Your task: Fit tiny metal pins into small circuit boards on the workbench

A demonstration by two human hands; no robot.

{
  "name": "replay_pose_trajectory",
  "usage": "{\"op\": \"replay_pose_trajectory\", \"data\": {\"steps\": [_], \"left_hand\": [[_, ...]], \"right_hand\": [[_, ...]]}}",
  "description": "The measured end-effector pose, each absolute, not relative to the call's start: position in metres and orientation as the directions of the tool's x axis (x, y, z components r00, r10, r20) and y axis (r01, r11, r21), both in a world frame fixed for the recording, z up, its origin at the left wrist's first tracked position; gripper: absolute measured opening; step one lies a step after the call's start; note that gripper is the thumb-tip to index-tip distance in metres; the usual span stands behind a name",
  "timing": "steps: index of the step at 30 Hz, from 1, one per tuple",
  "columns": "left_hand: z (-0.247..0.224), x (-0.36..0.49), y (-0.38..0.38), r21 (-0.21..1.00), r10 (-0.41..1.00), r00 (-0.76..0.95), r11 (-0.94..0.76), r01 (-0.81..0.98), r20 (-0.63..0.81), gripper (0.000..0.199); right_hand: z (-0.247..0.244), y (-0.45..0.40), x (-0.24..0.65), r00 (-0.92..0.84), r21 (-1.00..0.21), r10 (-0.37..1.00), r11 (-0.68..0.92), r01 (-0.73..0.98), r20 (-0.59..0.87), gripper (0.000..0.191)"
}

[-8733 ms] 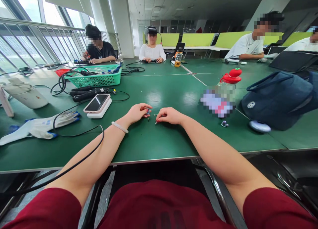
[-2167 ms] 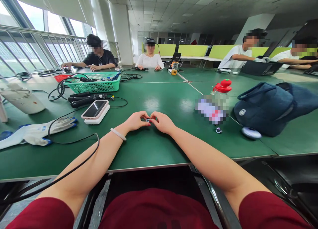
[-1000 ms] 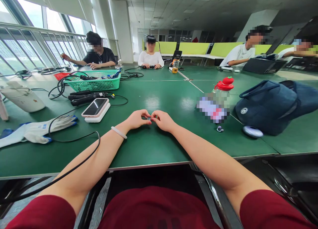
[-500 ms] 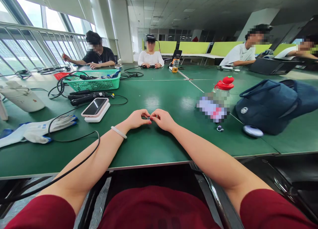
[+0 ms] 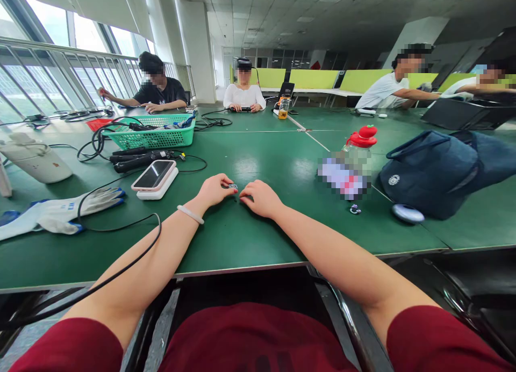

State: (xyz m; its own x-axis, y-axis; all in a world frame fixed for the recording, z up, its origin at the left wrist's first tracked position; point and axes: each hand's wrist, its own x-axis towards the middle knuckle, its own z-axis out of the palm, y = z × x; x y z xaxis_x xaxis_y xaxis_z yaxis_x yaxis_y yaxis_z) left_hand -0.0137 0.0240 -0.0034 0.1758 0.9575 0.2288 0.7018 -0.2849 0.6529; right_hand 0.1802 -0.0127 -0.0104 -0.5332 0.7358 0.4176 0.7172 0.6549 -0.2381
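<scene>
Inside the table edge [image 5: 242, 269], left hand [image 5: 214, 191] pinches piece [image 5: 233, 186].

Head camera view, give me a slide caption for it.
Left hand pinches a small shiny piece, right hand close by, at a green table.

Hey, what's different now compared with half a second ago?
The left hand has drawn left, parting from the right hand and keeping the small shiny piece in its fingers. The right hand no longer touches it; whether it holds anything is unclear. A co-worker's arm at right reaches farther out. Phone, glove and basket stayed put.
</scene>
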Motion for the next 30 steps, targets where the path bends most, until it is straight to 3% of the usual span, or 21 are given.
{"op": "replay_pose_trajectory", "data": {"steps": [4,13,19,30], "left_hand": [[-0.001,-0.016,0.024,0.629,0.968,0.118,-0.233,0.742,0.220,0.033],[-0.002,-0.014,0.024,0.655,0.967,0.144,-0.249,0.713,0.211,0.034],[-0.005,-0.008,0.024,0.847,0.953,0.240,-0.277,0.453,0.184,0.040],[0.004,0.001,0.011,0.978,0.950,0.299,-0.140,0.157,0.088,0.044]], "right_hand": [[-0.013,-0.015,0.175,-0.625,-0.141,0.692,0.703,0.697,0.359,0.025],[-0.010,-0.010,0.181,-0.540,-0.176,0.728,0.650,0.739,0.423,0.016],[-0.007,-0.007,0.186,-0.391,-0.288,0.700,0.643,0.710,0.598,0.018],[-0.004,-0.012,0.187,-0.391,-0.273,0.704,0.632,0.725,0.592,0.027]]}}
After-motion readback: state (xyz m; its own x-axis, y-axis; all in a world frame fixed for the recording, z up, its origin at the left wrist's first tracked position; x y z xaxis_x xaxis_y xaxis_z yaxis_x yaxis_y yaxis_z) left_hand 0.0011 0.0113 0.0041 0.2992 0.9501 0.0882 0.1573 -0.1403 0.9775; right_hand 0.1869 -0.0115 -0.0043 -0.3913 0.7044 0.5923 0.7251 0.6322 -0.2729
